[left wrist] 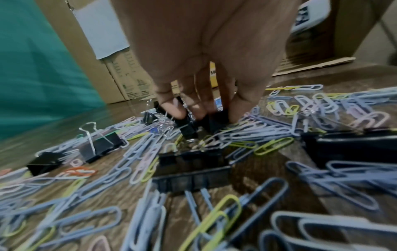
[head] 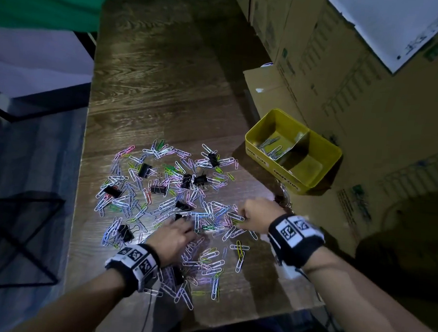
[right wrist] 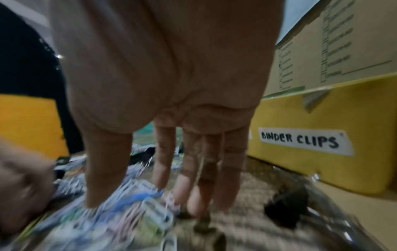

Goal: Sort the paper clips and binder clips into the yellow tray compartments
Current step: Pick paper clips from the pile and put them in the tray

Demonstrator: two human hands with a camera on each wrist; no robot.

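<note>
Coloured paper clips (head: pixel 166 203) and several black binder clips (head: pixel 144 170) lie in a heap on the wooden table (head: pixel 153 87). The yellow tray (head: pixel 287 175) stands at the right; its far compartment holds several paper clips (head: pixel 271 145), and its side reads "BINDER CLIPS" (right wrist: pixel 300 141). My left hand (head: pixel 182 227) reaches into the heap, thumb and fingertips (left wrist: pixel 176 112) set round a black binder clip (left wrist: pixel 217 118). My right hand (head: pixel 246 214) points its straight fingers (right wrist: pixel 163 166) down onto paper clips (right wrist: pixel 137 198), pinching nothing that I can see. This view is blurred.
Cardboard boxes (head: pixel 342 83) stand along the table's right side behind the tray. One binder clip (right wrist: pixel 285 210) lies alone beside the tray. A black mesh rack (head: pixel 26 232) sits on the floor left of the table. The table's far half (head: pixel 155 50) carries no clips.
</note>
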